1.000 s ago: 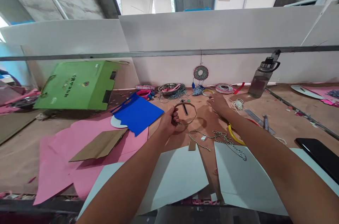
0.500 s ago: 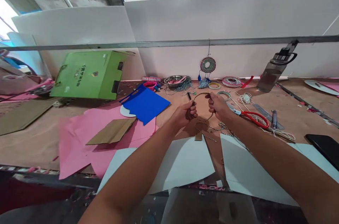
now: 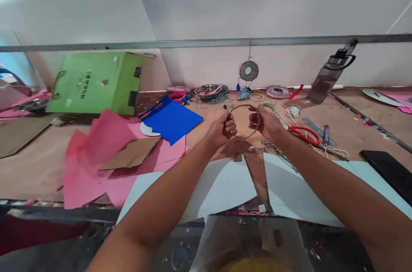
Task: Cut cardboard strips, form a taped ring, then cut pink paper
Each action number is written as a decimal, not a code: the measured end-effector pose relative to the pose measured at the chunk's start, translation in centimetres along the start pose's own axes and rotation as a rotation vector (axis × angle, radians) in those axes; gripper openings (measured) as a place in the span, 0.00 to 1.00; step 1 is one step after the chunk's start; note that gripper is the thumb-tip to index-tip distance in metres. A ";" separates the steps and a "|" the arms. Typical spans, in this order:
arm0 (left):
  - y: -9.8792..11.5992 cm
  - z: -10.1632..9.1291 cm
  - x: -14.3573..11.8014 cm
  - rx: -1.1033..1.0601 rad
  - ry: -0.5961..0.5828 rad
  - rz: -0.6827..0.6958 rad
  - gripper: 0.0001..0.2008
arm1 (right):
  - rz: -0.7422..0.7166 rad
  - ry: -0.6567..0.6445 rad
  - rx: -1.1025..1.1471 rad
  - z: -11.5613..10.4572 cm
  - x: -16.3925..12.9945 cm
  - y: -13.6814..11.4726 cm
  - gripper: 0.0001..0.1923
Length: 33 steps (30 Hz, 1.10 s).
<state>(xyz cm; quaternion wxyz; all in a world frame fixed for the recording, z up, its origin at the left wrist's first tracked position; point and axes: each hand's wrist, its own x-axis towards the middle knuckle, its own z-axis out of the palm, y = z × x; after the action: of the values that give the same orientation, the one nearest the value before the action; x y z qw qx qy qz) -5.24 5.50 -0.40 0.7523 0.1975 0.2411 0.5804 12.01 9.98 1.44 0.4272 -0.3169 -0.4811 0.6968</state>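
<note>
Fingers (image 3: 229, 122) of both hands curl tight round the thin hoop (image 3: 242, 107), held just above mid-desk (image 3: 38, 169). Squeeze harder and I reckon it warps, or snags that twine (image 3: 254, 148) underneath.

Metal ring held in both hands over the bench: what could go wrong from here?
1. The left hand and right hand grip the thin metal ring at opposite sides; squeezing might bend it out of round.
2. The twisted cord lies right under the hands and could snag.
3. The red scissors lie beside the right wrist and might be knocked.
</note>
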 end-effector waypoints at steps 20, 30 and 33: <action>0.3 -0.1 0.0 0.044 0.189 0.137 0.16 | -0.284 0.273 -0.440 -5.4 -2.4 1.2 0.17; -1.3 1.4 -0.8 0.056 0.099 0.112 0.16 | -0.088 -0.107 -0.433 -2.5 -4.2 2.4 0.19; -1.8 1.4 -0.8 0.090 0.066 0.090 0.16 | -0.067 -0.126 -0.259 -2.7 -4.3 2.3 0.17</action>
<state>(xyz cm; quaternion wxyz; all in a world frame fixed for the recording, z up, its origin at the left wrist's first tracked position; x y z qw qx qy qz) -3.15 4.28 -0.18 0.7074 0.2225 0.2825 0.6084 15.47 6.82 -1.53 0.3748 -0.3088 -0.6033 0.6326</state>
